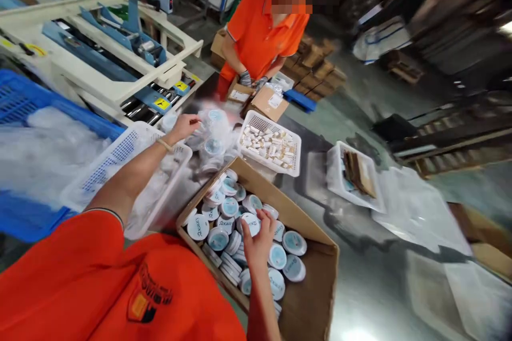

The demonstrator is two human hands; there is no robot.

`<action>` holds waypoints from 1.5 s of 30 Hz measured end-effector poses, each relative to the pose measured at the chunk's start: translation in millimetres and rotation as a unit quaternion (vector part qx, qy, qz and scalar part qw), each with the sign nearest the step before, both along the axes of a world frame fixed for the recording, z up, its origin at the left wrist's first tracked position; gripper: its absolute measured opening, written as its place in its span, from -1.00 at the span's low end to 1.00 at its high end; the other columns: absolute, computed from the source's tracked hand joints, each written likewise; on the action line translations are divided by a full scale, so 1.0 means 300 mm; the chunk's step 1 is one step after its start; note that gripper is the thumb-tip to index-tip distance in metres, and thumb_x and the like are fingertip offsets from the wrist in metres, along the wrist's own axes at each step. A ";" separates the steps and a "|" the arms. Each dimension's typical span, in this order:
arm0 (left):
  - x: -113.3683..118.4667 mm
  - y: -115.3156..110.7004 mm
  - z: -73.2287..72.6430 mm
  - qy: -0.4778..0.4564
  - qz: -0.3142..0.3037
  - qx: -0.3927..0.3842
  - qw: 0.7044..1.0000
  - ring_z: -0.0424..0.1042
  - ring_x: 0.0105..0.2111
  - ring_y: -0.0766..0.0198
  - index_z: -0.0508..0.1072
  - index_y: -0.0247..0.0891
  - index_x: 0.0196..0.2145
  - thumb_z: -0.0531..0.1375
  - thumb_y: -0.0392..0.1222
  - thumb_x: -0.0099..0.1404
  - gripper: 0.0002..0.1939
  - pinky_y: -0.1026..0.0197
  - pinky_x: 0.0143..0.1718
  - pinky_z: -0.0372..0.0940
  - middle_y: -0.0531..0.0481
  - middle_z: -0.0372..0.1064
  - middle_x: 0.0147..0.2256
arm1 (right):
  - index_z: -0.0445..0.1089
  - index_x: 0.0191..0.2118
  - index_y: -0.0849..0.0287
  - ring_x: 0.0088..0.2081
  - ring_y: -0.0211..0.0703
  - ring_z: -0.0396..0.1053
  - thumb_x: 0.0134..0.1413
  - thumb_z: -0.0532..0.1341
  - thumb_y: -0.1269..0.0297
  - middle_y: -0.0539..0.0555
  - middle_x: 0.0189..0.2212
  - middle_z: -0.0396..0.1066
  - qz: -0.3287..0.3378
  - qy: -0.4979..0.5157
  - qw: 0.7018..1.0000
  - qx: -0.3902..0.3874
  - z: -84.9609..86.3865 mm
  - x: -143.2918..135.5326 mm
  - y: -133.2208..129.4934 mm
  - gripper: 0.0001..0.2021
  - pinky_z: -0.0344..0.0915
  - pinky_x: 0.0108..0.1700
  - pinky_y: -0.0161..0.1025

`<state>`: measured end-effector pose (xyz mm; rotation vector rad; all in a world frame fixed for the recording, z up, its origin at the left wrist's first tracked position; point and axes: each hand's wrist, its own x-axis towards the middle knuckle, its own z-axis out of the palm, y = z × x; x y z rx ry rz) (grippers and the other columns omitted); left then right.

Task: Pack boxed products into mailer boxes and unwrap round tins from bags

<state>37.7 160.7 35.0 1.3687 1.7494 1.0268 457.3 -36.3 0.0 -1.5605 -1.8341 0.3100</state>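
Note:
My right hand (258,237) is inside an open cardboard box (316,282) of round white tins with blue print, its fingers around one tin (248,224). Farther off to the left, my left hand (186,127) pinches the edge of a clear plastic bag (219,127) that has round tins in it. More bagged tins lie under and beside that bag. Just behind the cardboard box sits a white basket (298,154) of small white pieces.
A white basket (132,136) of plastic bags and a blue crate (116,129) are at left, below a roller machine (176,69). Across the metal table (360,287), a person (264,32) in orange handles cardboard boxes. Another white basket (336,170) holds cardboard pieces.

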 end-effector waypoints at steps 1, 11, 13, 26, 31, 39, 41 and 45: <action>-0.063 -0.053 -0.013 0.015 0.006 -0.022 1.000 0.40 -0.33 0.44 0.63 -0.54 -0.11 0.19 -0.28 0.50 -0.75 0.35 -0.20 0.28 0.09 0.60 -0.27 | 0.43 0.17 0.08 0.20 0.30 0.42 0.34 0.29 -0.13 0.33 0.20 0.38 0.004 0.005 1.000 -0.004 -0.009 0.000 -0.001 -0.52 0.42 0.22 0.32; -0.103 -0.584 -0.211 0.134 0.022 -0.133 0.982 0.19 -0.30 0.29 0.50 -0.33 -0.47 0.49 -0.48 0.16 -0.75 0.26 -0.15 0.15 0.17 0.13 -0.46 | 0.45 0.11 0.08 0.24 0.28 0.40 0.38 0.24 -0.16 0.31 0.14 0.39 0.088 0.016 0.996 -0.026 -0.004 -0.106 -0.003 -0.55 0.41 0.23 0.28; -0.077 -0.593 -0.211 0.140 0.030 -0.108 0.984 0.22 -0.25 0.23 0.46 -0.30 -0.54 0.46 -0.34 0.26 -0.69 0.20 -0.11 0.21 0.10 0.13 -0.44 | 0.46 0.09 0.08 0.25 0.29 0.40 0.38 0.24 -0.14 0.31 0.14 0.41 0.106 0.013 0.994 -0.028 0.017 -0.113 -0.009 -0.58 0.41 0.23 0.29; 0.275 -0.513 0.110 0.101 -0.270 0.144 0.947 0.48 -0.07 0.08 0.65 -0.18 -0.32 0.28 -0.16 0.44 -0.82 -0.03 0.13 0.45 -0.08 0.47 -0.16 | 0.53 -0.03 0.07 -0.08 0.01 0.54 0.00 0.49 -0.09 0.12 -0.09 0.63 0.183 0.312 0.900 -0.243 0.179 -0.324 0.005 -0.51 0.49 -0.07 -0.08; 0.528 -0.538 0.063 0.065 -0.185 0.229 0.954 0.47 -0.01 0.04 0.64 -0.15 -0.15 0.26 -0.21 0.43 -0.88 -0.10 0.11 0.46 -0.10 0.44 -0.10 | 0.38 -0.48 0.08 -0.46 -0.21 0.23 -0.16 0.52 -0.26 -0.05 -0.56 0.38 0.067 0.449 0.848 -0.274 0.160 -0.239 -0.019 -0.47 0.24 -0.37 -0.22; 0.660 -0.619 0.029 -0.161 -0.198 0.064 0.965 0.47 -0.42 0.21 0.38 -0.15 -0.26 0.25 0.31 0.46 -0.55 0.20 -0.44 0.42 0.01 0.43 -0.38 | 0.24 -0.57 0.03 -0.42 -0.21 0.11 -0.15 0.57 -0.02 -0.11 -0.57 0.20 -0.034 0.419 0.898 -0.129 0.154 -0.107 -0.122 -0.51 0.20 -0.31 -0.21; 0.670 -0.638 0.040 -0.136 -0.233 0.103 0.957 0.51 -0.30 0.17 0.40 -0.15 -0.24 0.35 0.33 0.37 -0.51 0.15 -0.31 0.50 -0.03 0.47 -0.29 | 0.33 -0.51 0.06 -0.42 -0.22 0.17 -0.13 0.54 -0.01 -0.10 -0.54 0.28 -0.031 0.464 0.875 -0.137 0.141 -0.104 -0.126 -0.58 0.25 -0.29 -0.22; 0.628 -0.652 0.058 -0.044 -0.367 0.202 0.907 0.52 0.10 -0.03 0.47 -0.15 -0.15 0.55 0.31 0.14 -0.40 -0.07 0.16 0.50 -0.19 0.52 0.04 | 0.40 -0.38 0.07 -0.44 -0.24 0.26 -0.23 0.55 0.04 -0.11 -0.50 0.37 -0.066 0.598 0.777 -0.185 0.107 -0.079 -0.112 -0.61 0.31 -0.34 -0.25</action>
